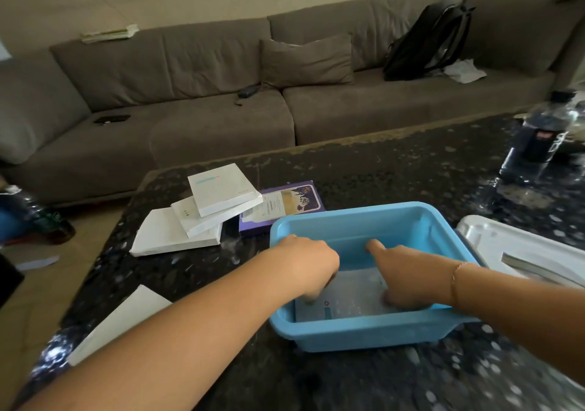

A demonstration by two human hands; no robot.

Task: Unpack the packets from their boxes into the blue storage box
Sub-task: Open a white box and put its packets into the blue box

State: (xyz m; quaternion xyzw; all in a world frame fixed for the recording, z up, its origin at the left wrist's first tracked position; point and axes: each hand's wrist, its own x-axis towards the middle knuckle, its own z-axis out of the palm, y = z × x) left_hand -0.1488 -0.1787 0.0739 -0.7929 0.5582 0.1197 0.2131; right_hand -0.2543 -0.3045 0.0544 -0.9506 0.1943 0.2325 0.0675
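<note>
Nearest to me, a flat white sheet (123,318) lay at the counter's (316,379) left edge, beside the person's left forearm. Both hands were down inside the blue storage box (364,334), which stood on the dark speckled counter. The left hand (308,265) had its fingers curled downward onto a pale packet (351,296) lying flat on the box's floor; the right hand (408,274), a thin bracelet at its wrist, had its fingers curled down at the packet's right side. Whether either grip was actually pinching the packet or only pressing on it, I could not tell, since the fingertips were blurred and partly hidden.

Just right of the box lay a white lid (522,252). Behind the box, touching its far left corner, was a purple box (285,204), and left of that a leaning stack of three white boxes (202,214). Farther right stood a clear bottle (538,138). Beyond the counter ran a grey sofa (221,71) with a cushion and a black backpack (427,40).
</note>
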